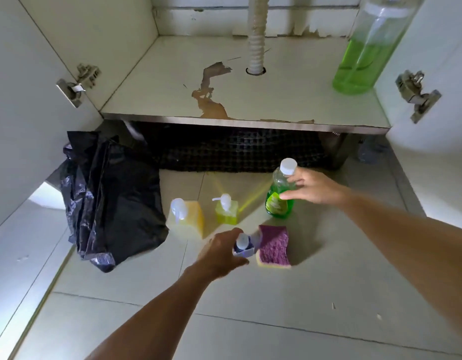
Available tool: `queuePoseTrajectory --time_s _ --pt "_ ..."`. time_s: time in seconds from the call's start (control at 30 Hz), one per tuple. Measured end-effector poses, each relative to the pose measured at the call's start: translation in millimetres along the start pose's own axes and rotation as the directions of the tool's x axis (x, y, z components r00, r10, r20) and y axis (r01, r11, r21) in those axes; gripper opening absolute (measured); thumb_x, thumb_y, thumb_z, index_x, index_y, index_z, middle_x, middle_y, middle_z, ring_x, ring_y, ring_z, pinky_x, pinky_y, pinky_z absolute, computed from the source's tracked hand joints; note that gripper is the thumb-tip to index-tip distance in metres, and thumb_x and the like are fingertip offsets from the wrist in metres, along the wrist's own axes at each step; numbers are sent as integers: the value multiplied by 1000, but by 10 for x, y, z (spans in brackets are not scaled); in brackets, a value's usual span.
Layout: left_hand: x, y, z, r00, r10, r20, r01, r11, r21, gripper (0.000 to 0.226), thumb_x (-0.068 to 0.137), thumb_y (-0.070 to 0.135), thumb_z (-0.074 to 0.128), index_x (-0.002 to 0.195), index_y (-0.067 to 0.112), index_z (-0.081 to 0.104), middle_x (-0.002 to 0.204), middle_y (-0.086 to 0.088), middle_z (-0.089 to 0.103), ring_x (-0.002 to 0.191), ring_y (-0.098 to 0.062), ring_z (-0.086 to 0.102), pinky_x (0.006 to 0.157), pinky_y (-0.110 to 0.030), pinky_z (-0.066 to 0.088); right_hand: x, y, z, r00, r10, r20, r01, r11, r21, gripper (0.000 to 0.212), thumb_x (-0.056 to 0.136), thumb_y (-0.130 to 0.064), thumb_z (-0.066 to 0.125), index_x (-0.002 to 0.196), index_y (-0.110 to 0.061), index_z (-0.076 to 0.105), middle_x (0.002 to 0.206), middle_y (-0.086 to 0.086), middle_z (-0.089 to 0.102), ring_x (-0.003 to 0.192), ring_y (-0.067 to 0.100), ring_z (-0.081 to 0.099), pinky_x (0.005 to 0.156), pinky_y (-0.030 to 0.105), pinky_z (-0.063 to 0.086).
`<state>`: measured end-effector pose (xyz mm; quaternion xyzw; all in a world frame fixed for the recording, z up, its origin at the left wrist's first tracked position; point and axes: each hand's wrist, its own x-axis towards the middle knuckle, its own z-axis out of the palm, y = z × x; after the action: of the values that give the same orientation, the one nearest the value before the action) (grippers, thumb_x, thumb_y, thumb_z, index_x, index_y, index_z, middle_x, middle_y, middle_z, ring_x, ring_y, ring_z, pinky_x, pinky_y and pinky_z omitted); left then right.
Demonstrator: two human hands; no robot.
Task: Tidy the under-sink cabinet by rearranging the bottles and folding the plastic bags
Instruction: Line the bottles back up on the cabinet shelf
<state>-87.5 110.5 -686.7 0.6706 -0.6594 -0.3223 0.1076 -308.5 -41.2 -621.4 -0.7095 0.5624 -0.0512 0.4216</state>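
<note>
On the tiled floor before the open cabinet, my left hand [220, 253] grips a small purple pump bottle [243, 247]. My right hand [311, 187] reaches the green bottle with a white cap [279, 201]; its fingers lie against the bottle's side, fairly straight. Between them stand a pale yellow pump bottle [185, 220] and a smaller yellow-green pump bottle [226, 210]. A crumpled black plastic bag [113, 198] lies at the left. A tall clear bottle of green liquid [362, 61] stands on the cabinet shelf [172, 81] at the right.
A purple and yellow sponge [274, 248] lies beside the purple bottle. A white corrugated drain pipe [257, 35] passes through the shelf's middle. Both cabinet doors are open, with hinges [77, 84] showing. A dark mesh mat [237, 149] lies under the shelf.
</note>
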Motion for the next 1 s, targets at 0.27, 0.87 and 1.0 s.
queuePoseTrajectory --time_s 0.27,0.87,1.0 --pt "-42 197 -68 991 -100 -91 90 990 -110 25 74 16 73 97 18 64 98 -5 68 86 -23 60 79 -35 54 -150 -66 205 962 -39 -272 31 999 -33 48 78 -32 75 117 -11 56 116 3 61 109 22 56 88 24 40" --pt "741 1284 -2145 997 78 -24 -67 947 314 48 69 25 82 109 13 59 103 -2 58 91 -19 53 76 -27 42 -204 -788 -758 888 -61 -456 259 886 385 35 62 -27 79 85 -15 55 99 15 68 94 32 64 82 41 50" --pt "1107 1305 -2438 982 159 -100 -137 970 199 40 66 20 84 96 13 58 93 2 57 89 -16 54 68 -23 40 -220 -886 -1020 845 -42 -533 357 787 503 49 63 -24 76 105 -8 55 107 5 66 91 19 64 70 33 51"
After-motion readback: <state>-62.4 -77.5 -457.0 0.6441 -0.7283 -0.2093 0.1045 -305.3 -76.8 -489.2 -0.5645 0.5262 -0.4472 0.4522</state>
